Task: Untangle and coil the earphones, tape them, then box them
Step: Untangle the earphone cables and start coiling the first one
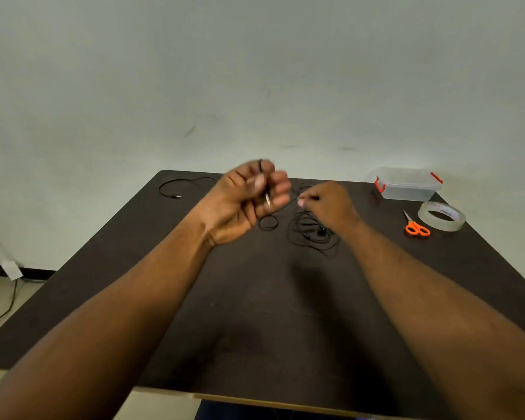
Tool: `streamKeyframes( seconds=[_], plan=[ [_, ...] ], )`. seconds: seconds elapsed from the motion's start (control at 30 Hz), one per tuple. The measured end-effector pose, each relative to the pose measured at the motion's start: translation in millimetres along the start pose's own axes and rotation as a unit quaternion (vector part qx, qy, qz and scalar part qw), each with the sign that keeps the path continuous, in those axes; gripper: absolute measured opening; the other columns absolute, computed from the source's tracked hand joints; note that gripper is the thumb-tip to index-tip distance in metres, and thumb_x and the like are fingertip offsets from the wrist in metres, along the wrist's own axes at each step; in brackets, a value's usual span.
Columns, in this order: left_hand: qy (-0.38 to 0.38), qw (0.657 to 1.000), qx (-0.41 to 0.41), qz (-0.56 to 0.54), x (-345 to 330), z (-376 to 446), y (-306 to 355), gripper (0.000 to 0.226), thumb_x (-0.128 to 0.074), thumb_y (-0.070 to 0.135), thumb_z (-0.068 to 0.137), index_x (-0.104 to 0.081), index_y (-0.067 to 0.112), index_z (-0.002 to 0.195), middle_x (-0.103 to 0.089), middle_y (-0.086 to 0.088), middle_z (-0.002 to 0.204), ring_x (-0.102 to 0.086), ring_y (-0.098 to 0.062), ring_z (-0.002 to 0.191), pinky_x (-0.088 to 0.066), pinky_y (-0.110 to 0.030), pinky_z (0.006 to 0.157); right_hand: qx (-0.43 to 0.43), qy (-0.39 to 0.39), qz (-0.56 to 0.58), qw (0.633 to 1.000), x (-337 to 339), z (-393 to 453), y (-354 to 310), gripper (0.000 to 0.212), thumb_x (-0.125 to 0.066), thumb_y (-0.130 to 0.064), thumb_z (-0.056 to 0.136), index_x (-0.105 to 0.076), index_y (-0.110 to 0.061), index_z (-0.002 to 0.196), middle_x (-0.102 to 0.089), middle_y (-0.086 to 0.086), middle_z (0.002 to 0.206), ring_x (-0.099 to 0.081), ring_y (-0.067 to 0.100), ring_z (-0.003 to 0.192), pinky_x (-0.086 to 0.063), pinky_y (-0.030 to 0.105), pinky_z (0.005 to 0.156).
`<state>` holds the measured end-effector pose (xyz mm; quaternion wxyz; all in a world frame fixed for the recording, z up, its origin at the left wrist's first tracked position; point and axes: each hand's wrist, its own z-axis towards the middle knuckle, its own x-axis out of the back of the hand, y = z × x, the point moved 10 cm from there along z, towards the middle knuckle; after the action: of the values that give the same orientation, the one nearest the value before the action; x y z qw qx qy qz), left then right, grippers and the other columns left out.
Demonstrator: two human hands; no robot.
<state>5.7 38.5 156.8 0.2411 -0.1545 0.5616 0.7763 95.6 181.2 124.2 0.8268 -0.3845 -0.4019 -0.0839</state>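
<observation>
left hand (249, 198) motion-blurred; thin silver-tipped black cable end (267, 200) in it unclear. Right hand (328, 204) hides part of tangled black earphone cord (311, 234).

Dark table (255, 328), earphones (311, 234), box (406, 186), scissors (416, 226), tape (441, 219)

Only faint print inside the tape roll (441, 220); too blurred to read.
</observation>
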Motion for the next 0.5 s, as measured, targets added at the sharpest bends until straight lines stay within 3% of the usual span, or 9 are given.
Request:
streamKeyframes(
  seconds=[0.1, 0.17, 0.23, 0.33, 0.5],
  plan=[
    [0.141, 0.984, -0.098, 0.056, 33.9, 16.1, 35.0, 0.027, -0.053, -0.002, 0.091, -0.063, 0.005, 0.115, -0.072, -0.01, 0.109, -0.068, -0.022, 0.106, -0.056, -0.034, 0.089, 0.048, -0.104, -0.048, 0.992, -41.1, -20.5, -19.5, 0.013, -0.069, -0.022, 0.086, -0.078, -0.014, 0.094, -0.076, -0.005, 0.093, -0.066, 0.002, 0.084, -0.05, 0.025, 0.085],
    [0.193, 0.965, -0.119, 0.13, 52.7, 19.5, 47.6, 0.032, -0.055, -0.002, 0.093, -0.058, 0.001, 0.125, -0.068, -0.012, 0.12, -0.064, -0.023, 0.115, -0.052, -0.036, 0.097, 0.07, -0.122, -0.022, 0.99, -46.7, -36.8, -35.2, 0.013, -0.067, -0.022, 0.088, -0.078, -0.015, 0.092, -0.073, -0.012, 0.081, -0.065, -0.003, 0.076, -0.049, 0.023, 0.079],
    [0.238, 0.94, -0.133, 0.203, 66.8, 17.0, 55.2, 0.035, -0.057, -0.002, 0.094, -0.057, 0.001, 0.128, -0.067, -0.01, 0.122, -0.064, -0.019, 0.115, -0.051, -0.035, 0.099, 0.063, -0.106, 0.043, 0.991, -35.2, -50.6, -48.7, 0.017, -0.065, -0.02, 0.091, -0.076, -0.016, 0.103, -0.068, -0.022, 0.078, -0.065, -0.004, 0.07, -0.05, 0.015, 0.071],
    [0.233, 0.913, -0.136, 0.305, 64.4, 17.2, 52.2, 0.035, -0.056, -0.004, 0.094, -0.056, -0.002, 0.129, -0.065, -0.011, 0.125, -0.063, -0.014, 0.116, -0.05, -0.03, 0.1, 0.051, -0.061, 0.113, 0.99, -6.1, -62.4, -62.9, 0.017, -0.063, -0.019, 0.093, -0.074, -0.018, 0.106, -0.065, -0.018, 0.081, -0.062, -0.002, 0.061, -0.046, 0.013, 0.06],
    [0.143, 0.902, -0.073, 0.401, 43.5, 22.3, 20.6, 0.031, -0.056, -0.003, 0.094, -0.061, -0.001, 0.124, -0.068, -0.008, 0.12, -0.061, -0.008, 0.117, -0.046, -0.024, 0.102, 0.08, -0.019, 0.086, 0.993, 36.6, -56.5, -82.8, 0.011, -0.065, -0.022, 0.091, -0.075, -0.027, 0.092, -0.065, -0.008, 0.079, -0.06, 0.005, 0.073, -0.044, 0.015, 0.068]
  ],
)
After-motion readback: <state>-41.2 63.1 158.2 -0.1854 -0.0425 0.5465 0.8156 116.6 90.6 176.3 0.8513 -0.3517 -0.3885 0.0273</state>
